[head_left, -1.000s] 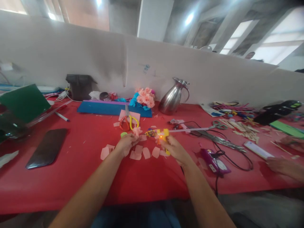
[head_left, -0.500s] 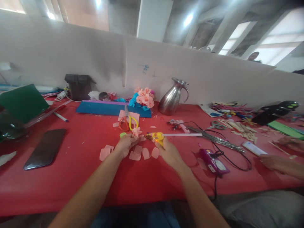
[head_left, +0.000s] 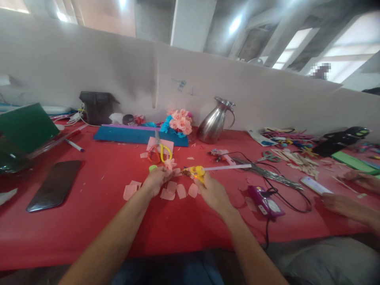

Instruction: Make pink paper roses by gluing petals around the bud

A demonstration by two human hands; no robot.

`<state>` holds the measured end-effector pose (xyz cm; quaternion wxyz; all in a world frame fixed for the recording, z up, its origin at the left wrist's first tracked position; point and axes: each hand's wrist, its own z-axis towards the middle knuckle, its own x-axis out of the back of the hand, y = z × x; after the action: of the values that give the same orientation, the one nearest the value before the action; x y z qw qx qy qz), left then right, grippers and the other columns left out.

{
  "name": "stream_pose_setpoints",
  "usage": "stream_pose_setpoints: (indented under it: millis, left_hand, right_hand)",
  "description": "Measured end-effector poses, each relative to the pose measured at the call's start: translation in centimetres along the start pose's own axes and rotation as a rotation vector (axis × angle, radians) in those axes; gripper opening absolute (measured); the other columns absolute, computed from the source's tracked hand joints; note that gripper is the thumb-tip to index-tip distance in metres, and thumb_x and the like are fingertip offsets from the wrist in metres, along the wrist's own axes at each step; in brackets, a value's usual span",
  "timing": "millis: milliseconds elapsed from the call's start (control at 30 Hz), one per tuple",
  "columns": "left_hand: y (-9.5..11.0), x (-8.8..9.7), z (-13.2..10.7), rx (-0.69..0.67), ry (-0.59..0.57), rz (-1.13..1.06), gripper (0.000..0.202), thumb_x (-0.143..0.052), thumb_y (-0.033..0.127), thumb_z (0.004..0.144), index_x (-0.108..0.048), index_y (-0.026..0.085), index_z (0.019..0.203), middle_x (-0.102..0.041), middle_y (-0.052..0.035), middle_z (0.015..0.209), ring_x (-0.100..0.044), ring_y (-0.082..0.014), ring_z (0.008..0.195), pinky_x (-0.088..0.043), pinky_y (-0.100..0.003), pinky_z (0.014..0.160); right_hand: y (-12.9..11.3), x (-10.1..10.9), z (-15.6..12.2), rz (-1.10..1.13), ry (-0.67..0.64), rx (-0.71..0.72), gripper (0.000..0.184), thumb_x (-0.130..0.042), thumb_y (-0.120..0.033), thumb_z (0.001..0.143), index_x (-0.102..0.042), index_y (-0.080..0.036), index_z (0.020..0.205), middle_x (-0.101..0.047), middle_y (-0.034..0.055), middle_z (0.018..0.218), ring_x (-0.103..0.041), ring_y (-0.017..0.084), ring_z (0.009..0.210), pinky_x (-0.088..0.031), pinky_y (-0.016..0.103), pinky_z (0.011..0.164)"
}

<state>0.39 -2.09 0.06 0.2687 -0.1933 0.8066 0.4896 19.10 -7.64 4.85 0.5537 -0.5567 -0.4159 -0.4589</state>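
Note:
My right hand (head_left: 211,190) is closed round a small yellow glue gun (head_left: 196,171) with a white glue stick (head_left: 227,167) poking out to the right; its nozzle points left. My left hand (head_left: 156,179) is closed on a small pink paper flower (head_left: 170,164), held just left of the nozzle. Cut pink paper petals (head_left: 175,191) lie on the red tablecloth (head_left: 97,198) between and beside my hands. Scissors with a yellow and an orange handle (head_left: 158,150) rest just beyond.
A dark phone (head_left: 53,185) lies at the left, a green folder (head_left: 25,126) behind it. At the back stand a blue sheet roll (head_left: 130,135), paper roses (head_left: 181,122) and a steel jug (head_left: 215,120). A purple glue gun (head_left: 264,200), wires, wooden sticks and another person's hands (head_left: 341,204) fill the right.
My right hand has turned the glue gun and brought it left, nozzle now close to the flower. The left hand has hardly moved.

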Motion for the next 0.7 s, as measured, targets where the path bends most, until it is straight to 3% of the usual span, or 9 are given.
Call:
stream_pose_setpoints:
  millis: [133,367,700]
  left_hand:
    - [-0.1,0.2,0.3,-0.001,0.041,0.029,0.023,-0.062,-0.001,0.069,-0.049,0.014,0.058,-0.069,-0.0074,0.074,-0.068,-0.0167,0.082,-0.048,-0.030,0.091]
    - [0.0,0.0,0.0,-0.005,0.055,0.037,0.024,-0.061,-0.001,0.070,-0.049,0.014,0.057,-0.069,-0.0072,0.075,-0.067,-0.0156,0.084,-0.045,-0.029,0.094]
    - [-0.3,0.5,0.7,-0.007,0.048,0.040,0.023,-0.062,0.001,0.070,-0.050,0.014,0.055,-0.067,-0.0057,0.071,-0.067,-0.0133,0.080,-0.048,-0.025,0.089]
  right_hand:
    - [0.2,0.2,-0.2,-0.023,-0.011,0.009,0.034,-0.037,-0.043,0.089,-0.050,-0.016,0.106,-0.068,0.0118,0.085,-0.064,0.024,0.073,-0.033,0.026,0.056]
    - [0.6,0.9,-0.4,-0.030,-0.054,0.007,0.034,-0.037,-0.042,0.089,-0.049,-0.016,0.109,-0.068,0.0127,0.090,-0.064,0.026,0.080,-0.033,0.027,0.058]
    - [-0.6,0.2,1.2,0.113,0.013,-0.048,0.031,-0.038,-0.038,0.089,-0.046,-0.017,0.109,-0.068,0.0117,0.094,-0.064,0.025,0.084,-0.034,0.026,0.060]
